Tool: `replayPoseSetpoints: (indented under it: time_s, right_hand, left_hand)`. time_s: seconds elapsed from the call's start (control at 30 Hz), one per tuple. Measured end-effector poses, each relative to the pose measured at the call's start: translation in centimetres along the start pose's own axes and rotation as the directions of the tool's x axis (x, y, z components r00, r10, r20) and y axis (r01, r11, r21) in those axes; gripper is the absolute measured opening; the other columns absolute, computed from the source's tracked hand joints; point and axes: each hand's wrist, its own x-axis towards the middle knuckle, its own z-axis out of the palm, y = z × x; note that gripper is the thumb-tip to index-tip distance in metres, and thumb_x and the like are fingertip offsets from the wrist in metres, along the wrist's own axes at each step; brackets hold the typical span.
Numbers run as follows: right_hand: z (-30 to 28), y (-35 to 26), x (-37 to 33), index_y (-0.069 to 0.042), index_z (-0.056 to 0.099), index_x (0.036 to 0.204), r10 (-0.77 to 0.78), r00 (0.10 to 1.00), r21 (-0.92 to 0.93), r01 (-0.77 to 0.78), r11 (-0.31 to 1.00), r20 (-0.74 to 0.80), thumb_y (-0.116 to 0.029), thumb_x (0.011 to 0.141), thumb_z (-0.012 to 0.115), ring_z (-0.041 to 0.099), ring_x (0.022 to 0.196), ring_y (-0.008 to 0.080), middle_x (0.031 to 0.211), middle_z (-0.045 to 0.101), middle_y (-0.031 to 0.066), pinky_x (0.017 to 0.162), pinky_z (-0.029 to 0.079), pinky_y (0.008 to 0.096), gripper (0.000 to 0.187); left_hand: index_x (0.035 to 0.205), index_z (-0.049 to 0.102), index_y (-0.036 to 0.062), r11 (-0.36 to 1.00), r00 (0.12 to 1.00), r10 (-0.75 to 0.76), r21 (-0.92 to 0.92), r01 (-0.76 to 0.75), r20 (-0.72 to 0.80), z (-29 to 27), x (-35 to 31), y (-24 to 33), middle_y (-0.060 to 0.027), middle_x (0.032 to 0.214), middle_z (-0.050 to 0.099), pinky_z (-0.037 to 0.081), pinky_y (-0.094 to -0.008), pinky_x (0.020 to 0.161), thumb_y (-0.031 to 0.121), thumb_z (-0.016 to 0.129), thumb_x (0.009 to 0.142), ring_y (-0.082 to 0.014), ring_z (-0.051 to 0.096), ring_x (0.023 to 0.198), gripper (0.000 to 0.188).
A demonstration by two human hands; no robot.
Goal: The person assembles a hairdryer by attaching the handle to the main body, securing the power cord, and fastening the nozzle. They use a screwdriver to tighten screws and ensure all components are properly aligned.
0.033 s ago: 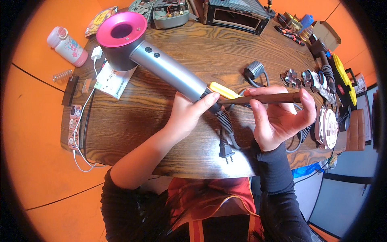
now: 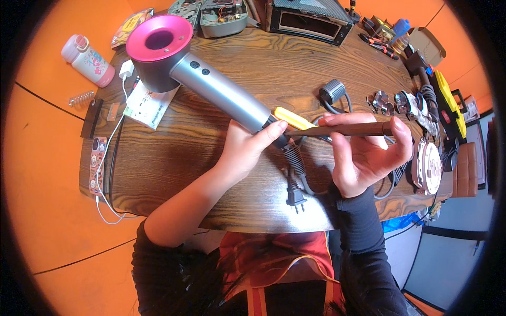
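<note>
A hair dryer [image 2: 224,92] with a silver-grey handle and a pink ring on its dark head lies diagonally, head toward the far left. Around the lower end of its handle is my left hand [image 2: 245,150], closed, with the thumb on the dark cord end. My right hand [image 2: 363,158] pinches a slim dark brown screwdriver [image 2: 353,129], one finger pressed on its back end. The screwdriver's tip meets the bottom of the handle beside my left thumb; the exact contact is hidden. Behind it lies a yellow-handled tool [image 2: 292,118]. The power plug [image 2: 296,197] hangs below on its cord.
A pink and white bottle [image 2: 88,60], a white packet [image 2: 150,105] and a phone [image 2: 97,163] are on the left. A black box [image 2: 311,21] stands at the back. On the right are a dark cylinder [image 2: 333,90], small metal parts [image 2: 380,102] and a round white device [image 2: 427,166].
</note>
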Motion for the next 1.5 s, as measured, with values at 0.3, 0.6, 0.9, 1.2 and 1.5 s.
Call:
replayPoseSetpoints:
  time_s: [0.3, 0.6, 0.9, 1.2, 1.5]
  right_hand:
    - [-0.5, -0.2, -0.3, -0.003, 0.031, 0.125, 0.001, 0.999, -0.089, -0.005, 0.996, -0.044, 0.013, 0.068, 0.064, 0.061, 0.087, 0.0299, 0.118, 0.043, 0.0173, 0.083, 0.048, 0.0457, 0.067]
    - [0.6, -0.5, -1.0, -0.008, 0.022, 0.128, 0.079, 0.973, -0.041, -0.090, 0.995, -0.215, 0.014, 0.072, 0.059, 0.062, 0.082, 0.0298, 0.122, 0.038, 0.0159, 0.077, 0.052, 0.0450, 0.071]
    - [-0.1, -0.2, -0.7, -0.003, 0.029, 0.123, 0.069, 0.979, -0.146, -0.098, 0.984, -0.190, 0.009, 0.075, 0.057, 0.059, 0.089, 0.0293, 0.120, 0.039, 0.0153, 0.089, 0.043, 0.0451, 0.057]
    - [0.7, -0.2, -0.8, -0.009, 0.023, 0.127, 0.096, 0.995, 0.131, -0.098, 0.986, 0.021, 0.014, 0.073, 0.056, 0.061, 0.085, 0.0328, 0.113, 0.046, 0.0219, 0.074, 0.052, 0.0397, 0.067]
    - [0.6, -0.4, -0.4, -0.014, 0.005, 0.134, 0.269, 0.962, 0.106, -0.272, 0.956, 0.048, 0.015, 0.074, 0.056, 0.062, 0.080, 0.0303, 0.109, 0.048, 0.0230, 0.065, 0.055, 0.0371, 0.084]
  left_hand:
    - [0.086, 0.055, -0.0009, 0.999, 1.000, 0.001, 0.044, -0.002, 0.018, 0.0, 0.0, 0.2, -0.0129, 0.082, 0.062, 0.051, -0.0309, 0.067, 0.013, 0.060, 0.082, -0.0208, 0.062, 0.071, 0.015]
    - [0.087, 0.054, -0.0010, 1.000, 1.000, 0.003, 0.002, -0.003, -0.003, 0.2, 0.0, 0.2, -0.0132, 0.083, 0.063, 0.050, -0.0303, 0.067, 0.012, 0.059, 0.083, -0.0201, 0.062, 0.073, 0.014]
    - [0.087, 0.054, -0.0006, 0.998, 1.000, 0.024, 0.065, -0.024, -0.010, 0.1, 0.1, 0.3, -0.0121, 0.082, 0.063, 0.050, -0.0305, 0.068, 0.015, 0.060, 0.082, -0.0198, 0.063, 0.072, 0.018]
    - [0.087, 0.054, -0.0002, 0.997, 1.000, 0.023, 0.072, -0.023, -0.006, 0.1, 0.1, 0.4, -0.0112, 0.083, 0.063, 0.049, -0.0298, 0.067, 0.014, 0.060, 0.082, -0.0188, 0.062, 0.071, 0.016]
    - [0.086, 0.056, 0.0020, 0.998, 0.998, -0.045, 0.056, 0.042, 0.039, 0.1, -0.2, 0.4, -0.0081, 0.082, 0.062, 0.046, -0.0255, 0.068, 0.012, 0.060, 0.082, -0.0133, 0.059, 0.075, 0.011]
